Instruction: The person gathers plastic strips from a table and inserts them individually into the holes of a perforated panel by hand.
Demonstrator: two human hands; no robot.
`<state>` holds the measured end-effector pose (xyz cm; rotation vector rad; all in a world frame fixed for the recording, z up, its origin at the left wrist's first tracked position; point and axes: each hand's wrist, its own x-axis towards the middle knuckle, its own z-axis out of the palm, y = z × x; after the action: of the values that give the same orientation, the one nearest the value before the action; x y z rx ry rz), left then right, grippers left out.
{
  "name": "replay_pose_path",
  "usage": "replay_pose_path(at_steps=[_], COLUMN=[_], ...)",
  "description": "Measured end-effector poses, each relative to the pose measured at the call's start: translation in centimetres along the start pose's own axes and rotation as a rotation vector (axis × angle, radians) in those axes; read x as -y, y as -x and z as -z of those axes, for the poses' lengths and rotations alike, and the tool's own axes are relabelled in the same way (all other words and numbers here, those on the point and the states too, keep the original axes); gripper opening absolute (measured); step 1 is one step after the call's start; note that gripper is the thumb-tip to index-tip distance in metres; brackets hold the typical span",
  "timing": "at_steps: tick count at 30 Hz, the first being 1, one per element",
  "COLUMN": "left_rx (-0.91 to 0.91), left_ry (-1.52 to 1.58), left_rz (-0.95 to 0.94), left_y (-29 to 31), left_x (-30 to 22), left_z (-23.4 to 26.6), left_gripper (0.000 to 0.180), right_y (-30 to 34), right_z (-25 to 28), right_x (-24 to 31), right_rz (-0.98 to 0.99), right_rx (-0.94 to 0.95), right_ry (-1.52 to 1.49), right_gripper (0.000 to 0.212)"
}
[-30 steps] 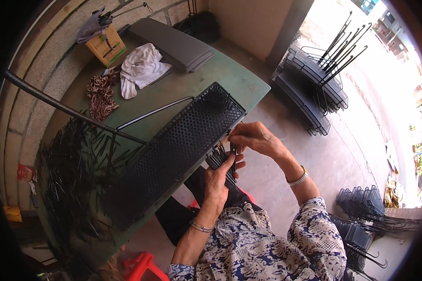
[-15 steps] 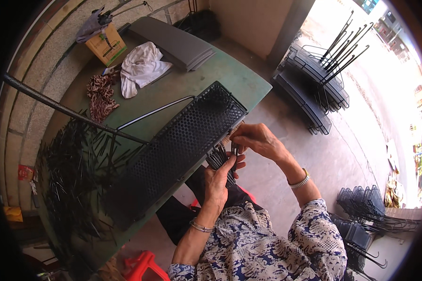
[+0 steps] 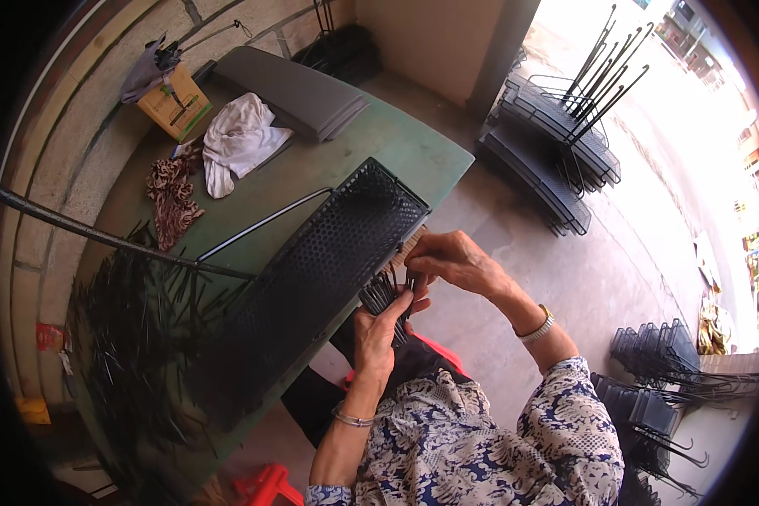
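My left hand (image 3: 374, 341) is closed around a bundle of thin black strips (image 3: 379, 293), fanned out past the thumb. Just above its fingers, my right hand (image 3: 457, 261) pinches with thumb and forefinger at the top of a dark strip (image 3: 411, 283); the fingertips hide what exactly is between them. Both hands are close to the near long side of a black perforated metal basket (image 3: 312, 253), which lies slantwise on the green table (image 3: 405, 139). A beige ridged edge (image 3: 413, 244) shows between the basket and my right hand.
Loose black strips (image 3: 135, 337) are heaped at the table's left. Behind lie grey sheets (image 3: 304, 93), a white cloth (image 3: 240, 139), a patterned cloth (image 3: 173, 198) and a cardboard box (image 3: 173, 101). Black racks (image 3: 557, 152) stand on the floor at right. A red stool (image 3: 270, 487) is below.
The whole view has shifted slightly, moving the table and basket a little left in the picture. My right fingertips have come lower over the strips; my left hand still grips the bundle.
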<state>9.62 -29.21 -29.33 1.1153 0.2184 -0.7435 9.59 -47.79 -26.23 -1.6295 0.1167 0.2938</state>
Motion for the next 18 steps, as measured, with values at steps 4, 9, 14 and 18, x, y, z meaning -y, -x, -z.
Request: replay_pose_path(at_steps=[4,9,14,18], left_rx=[0.025,0.003,-0.048,-0.053], left_ry=[-0.032,0.111,0.171,0.215], left_rz=[0.016,0.077,0.162,0.196], left_y=[-0.4,-1.6,-1.8,-2.0], left_x=[0.0,0.0,1.0,1.3], left_z=[-0.2,0.9,1.9,1.9], left_gripper=[0.018,0.022,0.021,0.021], right_y=[0.1,-0.6,-3.3,-5.5], right_z=[0.9,2.6,4.0,4.1], right_x=[-0.3,0.9,0.5,-0.2], right_rz=[0.044,0.305,0.592,0.617], right_rx=[-0.002,-0.440,-0.716,-0.739], right_ry=[0.034,0.268,0.424,0.398], right_gripper=[0.021,0.014,0.008,0.008])
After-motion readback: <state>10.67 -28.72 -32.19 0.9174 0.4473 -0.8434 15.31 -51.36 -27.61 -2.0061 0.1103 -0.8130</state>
